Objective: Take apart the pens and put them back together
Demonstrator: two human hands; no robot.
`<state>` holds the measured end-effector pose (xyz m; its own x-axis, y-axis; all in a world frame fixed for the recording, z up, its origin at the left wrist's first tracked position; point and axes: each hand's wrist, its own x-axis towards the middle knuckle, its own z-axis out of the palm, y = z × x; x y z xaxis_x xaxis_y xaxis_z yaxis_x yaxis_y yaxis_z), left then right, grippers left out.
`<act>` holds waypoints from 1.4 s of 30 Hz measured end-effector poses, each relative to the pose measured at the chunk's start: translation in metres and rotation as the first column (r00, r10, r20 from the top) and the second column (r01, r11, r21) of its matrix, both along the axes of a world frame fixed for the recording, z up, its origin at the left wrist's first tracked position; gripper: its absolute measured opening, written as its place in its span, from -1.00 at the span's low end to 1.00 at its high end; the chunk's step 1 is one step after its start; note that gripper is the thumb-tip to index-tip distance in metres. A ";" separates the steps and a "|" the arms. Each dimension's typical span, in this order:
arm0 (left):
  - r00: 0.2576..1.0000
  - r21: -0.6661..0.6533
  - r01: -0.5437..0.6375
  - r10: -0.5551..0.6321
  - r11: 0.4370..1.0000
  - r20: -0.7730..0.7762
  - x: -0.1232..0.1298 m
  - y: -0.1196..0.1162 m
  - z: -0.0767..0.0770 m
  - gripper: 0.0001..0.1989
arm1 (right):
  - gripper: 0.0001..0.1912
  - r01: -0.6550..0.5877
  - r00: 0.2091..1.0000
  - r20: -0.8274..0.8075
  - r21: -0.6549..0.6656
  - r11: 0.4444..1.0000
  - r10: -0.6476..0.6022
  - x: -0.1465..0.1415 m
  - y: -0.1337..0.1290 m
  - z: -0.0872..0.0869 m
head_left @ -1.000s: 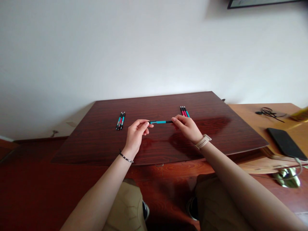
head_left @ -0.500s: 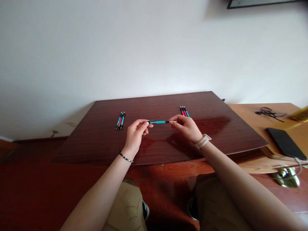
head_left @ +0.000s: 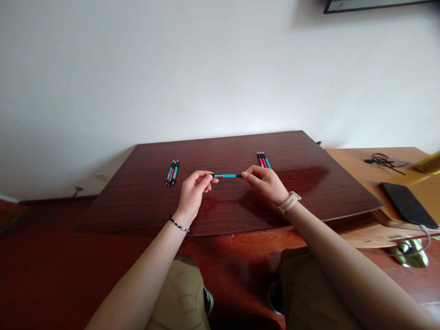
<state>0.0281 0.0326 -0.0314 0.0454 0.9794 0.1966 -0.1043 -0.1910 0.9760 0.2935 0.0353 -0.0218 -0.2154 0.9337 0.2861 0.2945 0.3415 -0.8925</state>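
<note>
A blue and black pen is held level above the dark wooden table. My left hand pinches its left end between thumb and fingers, on the side with the clip. At the other end, the thumb and index finger of my right hand close on the pen's tip, which they hide. A group of blue and pink pens lies side by side to the left of my left hand. Beyond my right hand lies another group of pens, pink and blue, its lower ends partly covered by that hand.
To the right, a lighter wooden table carries a black phone with a cable plugged in, a coiled black cord and a yellow object. A white wall rises behind the dark table.
The pen has rolled slightly, so its clip shows more clearly. My right fingers have shifted a little and now cover the tip that stuck out past them before.
</note>
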 end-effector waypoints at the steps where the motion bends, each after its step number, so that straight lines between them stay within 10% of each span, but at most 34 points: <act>1: 1.000 0.003 -0.001 0.001 1.000 -0.003 0.000 0.000 0.000 -0.71 | -0.50 0.000 1.000 0.005 -0.001 1.000 0.000 0.000 0.000 0.000; 9: 0.999 0.045 0.026 -0.025 0.999 -0.022 0.002 -0.003 0.004 -0.73 | -0.56 0.011 0.965 -0.257 -0.135 0.991 -0.046 -0.006 0.000 0.000; 18: 0.836 0.378 0.381 -0.140 0.844 -0.531 0.016 -0.030 0.012 -0.83 | -0.65 -0.323 0.588 -0.799 -0.373 0.870 -0.125 -0.016 0.003 -0.008; 23: 0.694 0.366 0.570 -0.192 0.736 -0.694 0.026 -0.038 0.006 -0.76 | -0.67 -0.308 0.628 -0.768 -0.394 0.866 -0.126 -0.018 0.000 -0.008; 33: 0.567 0.322 0.600 -0.104 0.732 -0.817 0.035 -0.041 -0.003 -0.61 | -0.64 -0.259 0.720 -0.686 -0.405 0.877 -0.104 -0.019 -0.005 -0.005; 42: 0.579 0.443 0.573 0.043 0.690 -0.814 0.036 -0.038 -0.005 -0.78 | -0.65 -0.281 0.740 -0.669 -0.401 0.872 -0.069 -0.020 -0.004 -0.007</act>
